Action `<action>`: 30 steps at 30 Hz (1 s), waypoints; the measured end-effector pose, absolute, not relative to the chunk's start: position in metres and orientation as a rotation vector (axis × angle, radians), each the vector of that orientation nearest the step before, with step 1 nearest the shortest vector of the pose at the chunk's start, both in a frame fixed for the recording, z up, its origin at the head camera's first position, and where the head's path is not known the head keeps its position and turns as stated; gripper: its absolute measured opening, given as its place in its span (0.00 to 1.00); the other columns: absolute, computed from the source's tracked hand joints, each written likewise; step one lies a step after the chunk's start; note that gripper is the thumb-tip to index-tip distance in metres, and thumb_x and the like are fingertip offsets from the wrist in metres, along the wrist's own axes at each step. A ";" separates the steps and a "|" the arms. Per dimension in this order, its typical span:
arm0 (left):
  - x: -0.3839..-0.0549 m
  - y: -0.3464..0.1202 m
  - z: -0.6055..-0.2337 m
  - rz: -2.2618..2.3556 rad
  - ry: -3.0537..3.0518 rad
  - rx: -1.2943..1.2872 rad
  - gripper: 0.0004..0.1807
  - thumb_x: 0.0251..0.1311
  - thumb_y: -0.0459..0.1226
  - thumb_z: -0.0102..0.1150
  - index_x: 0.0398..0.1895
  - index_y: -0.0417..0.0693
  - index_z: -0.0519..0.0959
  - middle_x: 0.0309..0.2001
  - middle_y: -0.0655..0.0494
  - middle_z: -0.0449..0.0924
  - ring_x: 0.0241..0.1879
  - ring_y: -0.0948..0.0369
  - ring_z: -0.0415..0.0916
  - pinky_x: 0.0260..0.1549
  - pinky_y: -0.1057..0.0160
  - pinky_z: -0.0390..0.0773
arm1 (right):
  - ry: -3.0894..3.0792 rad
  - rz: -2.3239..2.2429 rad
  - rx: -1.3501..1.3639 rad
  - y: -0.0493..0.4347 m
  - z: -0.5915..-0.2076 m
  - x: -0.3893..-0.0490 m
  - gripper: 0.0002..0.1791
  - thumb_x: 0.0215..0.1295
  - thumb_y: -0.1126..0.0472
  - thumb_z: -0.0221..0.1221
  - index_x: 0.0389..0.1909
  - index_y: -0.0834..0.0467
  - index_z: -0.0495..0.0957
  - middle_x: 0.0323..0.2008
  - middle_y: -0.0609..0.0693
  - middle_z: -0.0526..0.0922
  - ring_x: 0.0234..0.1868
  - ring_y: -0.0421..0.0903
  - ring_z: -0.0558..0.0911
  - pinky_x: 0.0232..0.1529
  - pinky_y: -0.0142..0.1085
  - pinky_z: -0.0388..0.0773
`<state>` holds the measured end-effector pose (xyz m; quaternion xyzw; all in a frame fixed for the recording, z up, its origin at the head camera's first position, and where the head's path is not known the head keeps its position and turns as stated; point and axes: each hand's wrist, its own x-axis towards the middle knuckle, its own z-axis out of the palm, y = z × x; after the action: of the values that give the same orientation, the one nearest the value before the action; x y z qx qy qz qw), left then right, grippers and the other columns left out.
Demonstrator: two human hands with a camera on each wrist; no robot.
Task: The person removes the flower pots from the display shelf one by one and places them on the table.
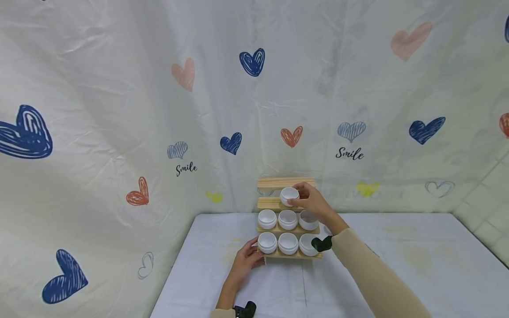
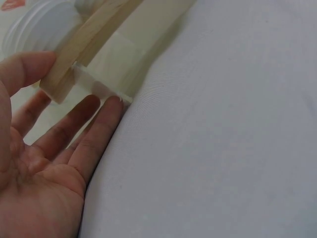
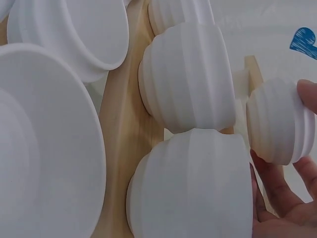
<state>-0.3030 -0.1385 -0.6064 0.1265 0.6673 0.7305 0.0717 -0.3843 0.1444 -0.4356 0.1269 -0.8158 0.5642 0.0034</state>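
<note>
A tiered stand with pale wooden shelves [image 1: 286, 182] and clear side supports [image 2: 101, 84] stands against the back curtain. Thumb and fingers of my right hand [image 1: 316, 203] hold a small white ribbed bowl [image 1: 289, 194] at the second shelf from the top. In the right wrist view this held bowl [image 3: 277, 121] is seen from its side. At the stand's lower left corner, my left hand [image 1: 243, 265] grips the end of the bottom shelf [image 2: 62, 82]. Its thumb lies on the wood, and other fingertips [image 2: 114, 104] reach the clear support.
Two lower shelves carry rows of matching white bowls [image 1: 288, 243], [image 1: 287, 218]; my right forearm passes over their right end. A white cloth [image 1: 381, 274] covers the table. Behind hangs a white curtain [image 1: 302, 88] printed with hearts.
</note>
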 end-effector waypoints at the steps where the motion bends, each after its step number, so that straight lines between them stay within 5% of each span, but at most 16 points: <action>1: -0.303 -0.139 -0.606 2.195 2.004 0.376 0.32 0.70 0.33 0.60 0.76 0.45 0.65 0.58 0.45 0.81 0.51 0.62 0.83 0.50 0.58 0.86 | -2.560 1.765 0.403 0.145 -0.435 -0.384 0.33 0.63 0.56 0.71 0.64 0.62 0.70 0.52 0.60 0.80 0.48 0.49 0.78 0.44 0.30 0.79; 30: -0.301 -0.138 -0.601 2.194 2.005 0.397 0.32 0.70 0.33 0.60 0.76 0.43 0.64 0.59 0.42 0.80 0.50 0.61 0.82 0.54 0.51 0.85 | -2.484 1.874 0.390 0.163 -0.440 -0.380 0.35 0.66 0.59 0.68 0.70 0.58 0.66 0.66 0.65 0.72 0.57 0.57 0.76 0.50 0.36 0.80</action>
<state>-0.3012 -0.1381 -0.6007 0.1321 0.6670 0.7298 0.0713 -0.3802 0.1630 -0.4398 0.1244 -0.7921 0.5975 0.0027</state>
